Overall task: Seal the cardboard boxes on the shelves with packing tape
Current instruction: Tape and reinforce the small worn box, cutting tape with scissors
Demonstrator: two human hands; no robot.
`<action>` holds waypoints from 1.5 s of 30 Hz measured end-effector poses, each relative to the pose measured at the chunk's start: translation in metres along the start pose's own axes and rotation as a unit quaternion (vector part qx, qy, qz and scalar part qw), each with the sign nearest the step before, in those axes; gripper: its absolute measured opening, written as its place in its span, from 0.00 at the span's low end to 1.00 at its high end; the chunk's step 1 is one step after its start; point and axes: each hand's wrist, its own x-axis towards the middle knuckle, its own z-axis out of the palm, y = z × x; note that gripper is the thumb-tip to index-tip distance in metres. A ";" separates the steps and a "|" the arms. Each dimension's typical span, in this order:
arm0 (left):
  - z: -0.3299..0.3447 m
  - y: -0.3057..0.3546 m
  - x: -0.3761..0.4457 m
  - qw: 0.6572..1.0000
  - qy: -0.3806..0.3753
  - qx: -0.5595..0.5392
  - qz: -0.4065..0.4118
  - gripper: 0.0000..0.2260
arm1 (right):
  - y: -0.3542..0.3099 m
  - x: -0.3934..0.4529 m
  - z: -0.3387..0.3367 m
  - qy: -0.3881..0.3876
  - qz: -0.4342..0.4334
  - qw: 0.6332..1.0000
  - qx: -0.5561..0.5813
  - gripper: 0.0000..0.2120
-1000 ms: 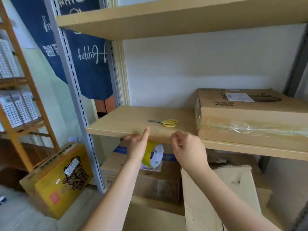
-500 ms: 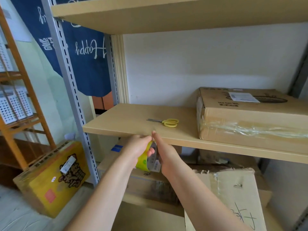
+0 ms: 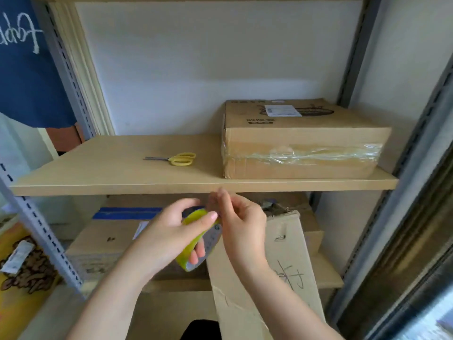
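My left hand (image 3: 169, 231) grips a yellow-green roll of packing tape (image 3: 193, 236) just below the front edge of the wooden shelf (image 3: 110, 173). My right hand (image 3: 241, 222) is at the roll's top edge, its fingertips pinched together there; whether they hold the tape's end is hidden. A flat cardboard box (image 3: 301, 136) with wrinkled clear tape along its front sits on the shelf at the right. Yellow-handled scissors (image 3: 175, 159) lie on the shelf left of it.
Under the shelf stand a brown box with blue tape (image 3: 112, 231) and a tall torn carton with handwriting (image 3: 282, 266). A yellow printed box (image 3: 22, 261) sits at lower left beyond the grey slotted upright (image 3: 41, 231). A grey post (image 3: 402, 168) bounds the right side.
The view has shifted right and closer to the shelf. Both hands have dropped below the shelf edge, and my right hand's fingertips have come to the top of the roll.
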 end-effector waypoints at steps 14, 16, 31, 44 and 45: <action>0.064 -0.072 0.058 0.982 -0.173 -0.050 0.059 0.10 | 0.060 0.018 -0.110 0.039 -0.021 0.925 -0.377 0.27; 0.070 -0.084 0.041 0.984 -0.131 -0.113 0.029 0.13 | 0.046 -0.010 -0.109 0.019 -0.040 0.925 -0.378 0.25; 0.065 -0.089 -0.005 0.992 -0.074 -0.033 0.093 0.05 | -0.006 0.000 -0.110 -0.152 0.028 0.897 -0.413 0.14; 0.043 -0.059 0.031 0.977 -0.098 0.005 0.191 0.08 | 0.005 -0.004 -0.105 -0.036 0.118 0.990 -0.074 0.15; 0.043 -0.056 0.036 0.974 -0.101 0.004 0.200 0.08 | 0.011 -0.001 -0.106 -0.018 0.140 0.989 -0.035 0.15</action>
